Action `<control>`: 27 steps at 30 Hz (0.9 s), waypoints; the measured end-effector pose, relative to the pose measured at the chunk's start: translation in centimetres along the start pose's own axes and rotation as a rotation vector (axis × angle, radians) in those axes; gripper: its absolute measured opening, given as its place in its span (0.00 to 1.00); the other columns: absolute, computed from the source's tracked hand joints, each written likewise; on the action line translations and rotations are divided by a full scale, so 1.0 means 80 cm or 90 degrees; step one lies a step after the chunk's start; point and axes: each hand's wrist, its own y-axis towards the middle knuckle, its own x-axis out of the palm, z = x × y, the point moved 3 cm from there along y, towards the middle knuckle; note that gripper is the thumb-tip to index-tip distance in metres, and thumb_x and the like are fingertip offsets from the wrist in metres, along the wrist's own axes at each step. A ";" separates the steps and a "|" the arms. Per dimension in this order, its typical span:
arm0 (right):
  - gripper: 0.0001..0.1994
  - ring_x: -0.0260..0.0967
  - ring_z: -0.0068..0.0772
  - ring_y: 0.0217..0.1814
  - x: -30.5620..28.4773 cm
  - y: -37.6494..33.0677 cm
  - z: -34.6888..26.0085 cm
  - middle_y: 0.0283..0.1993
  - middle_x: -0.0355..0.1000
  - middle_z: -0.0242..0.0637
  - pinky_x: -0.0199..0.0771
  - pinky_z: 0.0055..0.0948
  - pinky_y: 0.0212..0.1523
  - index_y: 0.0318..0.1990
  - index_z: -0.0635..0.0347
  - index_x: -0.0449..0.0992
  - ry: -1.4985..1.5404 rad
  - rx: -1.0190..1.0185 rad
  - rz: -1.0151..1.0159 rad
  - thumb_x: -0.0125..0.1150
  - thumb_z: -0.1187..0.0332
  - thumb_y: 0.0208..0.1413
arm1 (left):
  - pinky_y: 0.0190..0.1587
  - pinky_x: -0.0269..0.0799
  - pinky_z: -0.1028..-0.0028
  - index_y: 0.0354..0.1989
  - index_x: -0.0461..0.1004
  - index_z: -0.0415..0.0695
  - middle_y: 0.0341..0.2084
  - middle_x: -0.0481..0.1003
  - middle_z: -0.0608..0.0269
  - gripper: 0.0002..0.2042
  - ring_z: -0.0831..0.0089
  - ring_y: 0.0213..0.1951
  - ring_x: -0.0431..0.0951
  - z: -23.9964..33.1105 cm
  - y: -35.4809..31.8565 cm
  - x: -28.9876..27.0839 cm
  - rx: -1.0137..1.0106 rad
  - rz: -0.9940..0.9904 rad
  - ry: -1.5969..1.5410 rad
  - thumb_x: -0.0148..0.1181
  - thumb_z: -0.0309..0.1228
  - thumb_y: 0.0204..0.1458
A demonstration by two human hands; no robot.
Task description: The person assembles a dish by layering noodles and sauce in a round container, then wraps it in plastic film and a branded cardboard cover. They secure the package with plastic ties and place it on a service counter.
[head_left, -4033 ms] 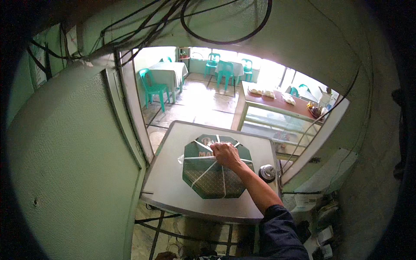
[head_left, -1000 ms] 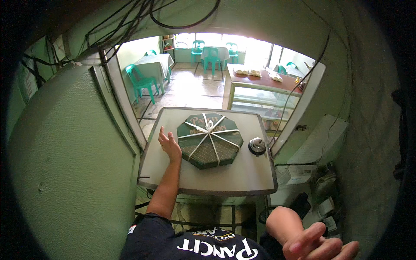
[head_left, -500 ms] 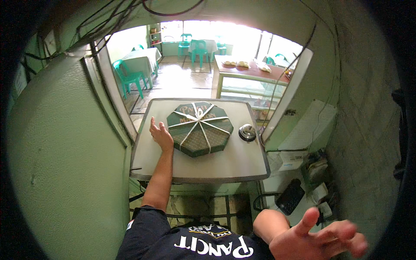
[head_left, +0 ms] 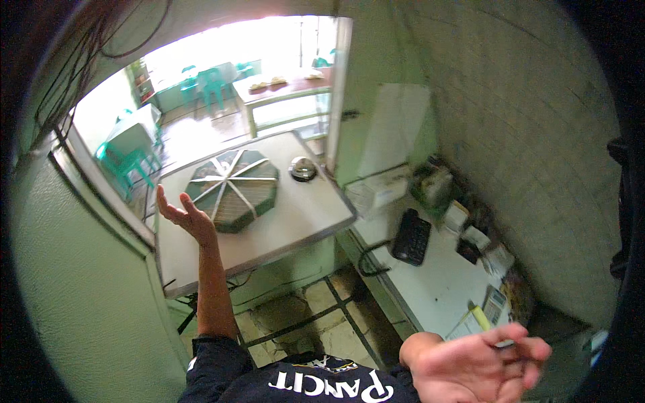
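A green octagonal box (head_left: pixel 228 185) lies on the pale counter (head_left: pixel 282 221), tied with white string that crosses its top like spokes. My left hand (head_left: pixel 188 218) is raised at the box's near left side, fingers apart and holding nothing; whether it touches the box I cannot tell. A silver call bell (head_left: pixel 302 169) stands on the counter just right of the box. At the lower right, my right hand (head_left: pixel 470 366) is held up with its bare palm showing and its fingers loosely bent, nothing visible in it.
A white side table (head_left: pixel 430 282) to the right holds a black telephone (head_left: pixel 411 238), a calculator (head_left: pixel 495 303), papers and clutter. The green door (head_left: pixel 80 269) flanks me on the left. Beyond the opening are green plastic chairs (head_left: pixel 213 86) and a display counter (head_left: pixel 285 101).
My view has swung to the right, showing more of the side table. My right hand's fingers have bent inward from being spread. The left hand remains by the box.
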 end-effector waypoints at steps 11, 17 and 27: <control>0.05 0.70 0.32 0.23 -0.149 -0.104 -0.161 0.24 0.71 0.31 0.72 0.33 0.27 0.30 0.55 0.75 -0.493 0.395 -0.384 0.57 0.67 0.56 | 0.65 0.38 0.53 0.60 0.58 0.43 0.59 0.60 0.55 0.21 0.55 0.66 0.51 0.298 -0.279 0.020 0.056 -0.448 -0.395 0.46 0.38 0.60; 0.09 0.66 0.25 0.23 -0.272 -0.334 -0.428 0.28 0.68 0.34 0.70 0.27 0.24 0.37 0.61 0.67 -0.957 0.985 0.205 0.49 0.64 0.62 | 0.63 0.37 0.45 0.60 0.59 0.47 0.58 0.59 0.52 0.21 0.50 0.63 0.54 0.387 -0.484 -0.137 0.146 -0.875 -0.651 0.47 0.37 0.58; 0.12 0.69 0.31 0.29 -0.156 -0.724 -0.727 0.37 0.72 0.42 0.72 0.32 0.34 0.43 0.60 0.72 -0.840 1.547 0.498 0.58 0.63 0.56 | 0.47 0.66 0.59 0.46 0.74 0.44 0.38 0.74 0.51 0.22 0.63 0.44 0.71 0.192 -0.771 -0.320 0.334 -1.962 -0.278 0.52 0.50 0.55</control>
